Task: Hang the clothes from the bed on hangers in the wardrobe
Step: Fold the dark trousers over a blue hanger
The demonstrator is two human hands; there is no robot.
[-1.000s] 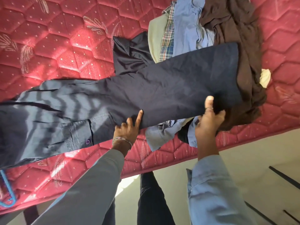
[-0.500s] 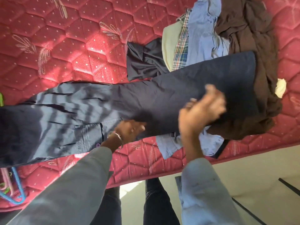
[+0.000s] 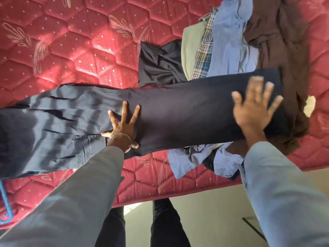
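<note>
Dark navy trousers (image 3: 178, 113) lie stretched flat across the red quilted mattress (image 3: 71, 50), waist at the left, leg hems at the right over a pile of clothes. My left hand (image 3: 122, 125) presses flat on the trousers near the back pocket, fingers spread. My right hand (image 3: 252, 107), blurred, lies with spread fingers on the trouser legs near the hem. The pile holds a brown garment (image 3: 277, 38), a light blue shirt (image 3: 229, 43), a plaid shirt (image 3: 204, 50), a pale green garment (image 3: 191, 47) and a dark shirt (image 3: 160, 66).
A blue hanger (image 3: 4, 204) pokes in at the lower left edge of the mattress. More light blue cloth (image 3: 195, 161) hangs over the mattress's near edge. My legs stand on the pale floor (image 3: 204, 220) below it.
My right hand has let go of the trouser edge and now lies spread on the legs near the hem. My left hand has moved onto the trousers and flattened with fingers spread.
</note>
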